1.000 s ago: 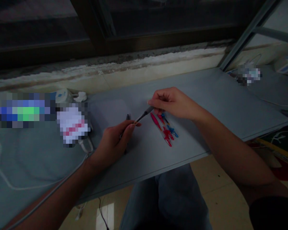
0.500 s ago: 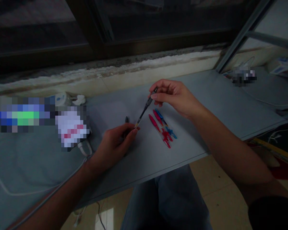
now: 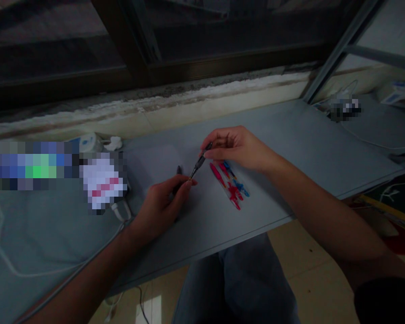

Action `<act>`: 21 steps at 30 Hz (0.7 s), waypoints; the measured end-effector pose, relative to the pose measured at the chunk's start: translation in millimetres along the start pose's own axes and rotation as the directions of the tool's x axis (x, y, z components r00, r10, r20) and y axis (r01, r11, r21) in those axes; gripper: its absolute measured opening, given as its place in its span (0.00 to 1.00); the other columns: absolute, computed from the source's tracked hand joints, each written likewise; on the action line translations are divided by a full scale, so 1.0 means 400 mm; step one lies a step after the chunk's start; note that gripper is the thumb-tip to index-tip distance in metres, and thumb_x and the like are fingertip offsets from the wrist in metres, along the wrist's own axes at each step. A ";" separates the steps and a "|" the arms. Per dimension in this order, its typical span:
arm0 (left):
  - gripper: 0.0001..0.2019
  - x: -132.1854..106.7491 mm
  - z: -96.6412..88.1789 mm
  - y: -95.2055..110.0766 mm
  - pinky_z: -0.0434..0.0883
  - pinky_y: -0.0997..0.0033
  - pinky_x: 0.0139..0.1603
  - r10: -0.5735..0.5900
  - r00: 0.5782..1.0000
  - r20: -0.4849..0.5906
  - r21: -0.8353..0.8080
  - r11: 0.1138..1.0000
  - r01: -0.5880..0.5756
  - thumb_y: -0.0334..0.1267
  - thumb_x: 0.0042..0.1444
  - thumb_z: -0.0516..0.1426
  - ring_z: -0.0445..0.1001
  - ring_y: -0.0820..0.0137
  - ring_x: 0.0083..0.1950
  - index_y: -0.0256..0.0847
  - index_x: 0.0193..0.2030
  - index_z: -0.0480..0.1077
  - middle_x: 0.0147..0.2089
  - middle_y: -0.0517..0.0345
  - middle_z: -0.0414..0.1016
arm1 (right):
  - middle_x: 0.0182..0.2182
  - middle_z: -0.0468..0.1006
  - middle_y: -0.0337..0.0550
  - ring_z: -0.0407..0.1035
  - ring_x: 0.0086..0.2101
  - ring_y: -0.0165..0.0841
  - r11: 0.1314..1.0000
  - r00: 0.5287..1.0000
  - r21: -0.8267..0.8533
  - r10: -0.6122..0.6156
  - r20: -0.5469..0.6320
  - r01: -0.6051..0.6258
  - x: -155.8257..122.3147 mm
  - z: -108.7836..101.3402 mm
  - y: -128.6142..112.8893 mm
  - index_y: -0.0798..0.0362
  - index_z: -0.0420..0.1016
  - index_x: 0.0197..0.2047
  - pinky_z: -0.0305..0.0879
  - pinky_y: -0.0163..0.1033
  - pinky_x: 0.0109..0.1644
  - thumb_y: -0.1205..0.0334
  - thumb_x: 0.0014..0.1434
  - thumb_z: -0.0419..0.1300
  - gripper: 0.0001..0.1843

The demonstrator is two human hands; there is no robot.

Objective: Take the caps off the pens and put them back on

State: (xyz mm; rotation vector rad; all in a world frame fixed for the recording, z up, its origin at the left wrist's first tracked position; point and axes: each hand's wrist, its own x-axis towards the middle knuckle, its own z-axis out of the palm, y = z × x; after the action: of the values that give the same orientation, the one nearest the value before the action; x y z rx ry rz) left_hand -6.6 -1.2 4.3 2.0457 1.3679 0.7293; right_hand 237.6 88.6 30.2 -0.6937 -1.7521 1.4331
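Note:
A black pen (image 3: 198,164) slants between my two hands above the desk. My right hand (image 3: 234,146) pinches its dark upper part with thumb and fingertips. My left hand (image 3: 167,198) is closed on the lower end, which its fingers mostly hide. Just behind the left fingers, the tip of another dark pen (image 3: 179,170) shows on the desk; the rest of it is covered by that hand. Beneath the right hand lie two red pens (image 3: 218,175) (image 3: 235,193) and a blue pen (image 3: 242,188), side by side and partly overlapping.
The grey desk (image 3: 290,135) runs along a wall under a dark window (image 3: 239,27). To the left stand a blurred white box (image 3: 103,180), a round white object (image 3: 90,142) and cables (image 3: 54,273). A metal post (image 3: 337,54) rises at the right.
My right hand has moved down and left towards my left hand, its dark pen part coming with it. Less of the slim length between the hands shows. The left hand has stayed nearly still.

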 end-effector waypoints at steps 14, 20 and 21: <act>0.18 0.005 -0.002 0.003 0.66 0.74 0.29 0.027 1.000 -0.012 0.046 0.999 -0.027 0.49 0.70 0.54 0.70 0.72 0.26 0.38 0.45 0.79 0.26 0.62 0.73 | 0.21 0.69 0.34 0.59 0.23 0.25 0.916 0.994 -0.392 -0.044 0.100 0.080 -0.015 -0.034 -0.014 0.55 0.71 0.29 0.52 0.35 0.29 0.48 0.67 0.63 0.21; 0.20 0.000 -0.004 -0.003 0.62 0.75 0.25 -0.035 0.999 -0.013 0.026 0.999 0.035 0.50 0.72 0.51 0.66 0.74 0.23 0.38 0.45 0.79 0.23 0.64 0.68 | 0.24 0.72 0.33 0.64 0.24 0.26 0.952 0.993 -0.303 0.008 0.121 0.029 -0.013 -0.023 -0.006 0.54 0.72 0.40 0.55 0.33 0.29 0.49 0.61 0.69 0.18; 0.20 0.000 -0.006 -0.002 0.62 0.75 0.24 -0.043 0.999 -0.023 0.015 0.999 0.043 0.50 0.72 0.51 0.65 0.74 0.23 0.38 0.45 0.78 0.23 0.64 0.67 | 0.26 0.75 0.34 0.66 0.25 0.27 0.968 0.989 -0.248 0.000 0.148 0.037 -0.013 -0.023 -0.007 0.54 0.72 0.43 0.58 0.33 0.30 0.51 0.59 0.71 0.19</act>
State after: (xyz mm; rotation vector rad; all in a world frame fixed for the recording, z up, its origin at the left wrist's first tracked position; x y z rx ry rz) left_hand -8.8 -0.5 5.4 2.0196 1.4300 0.7274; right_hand 248.3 89.2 32.5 -0.7145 -2.0740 1.2893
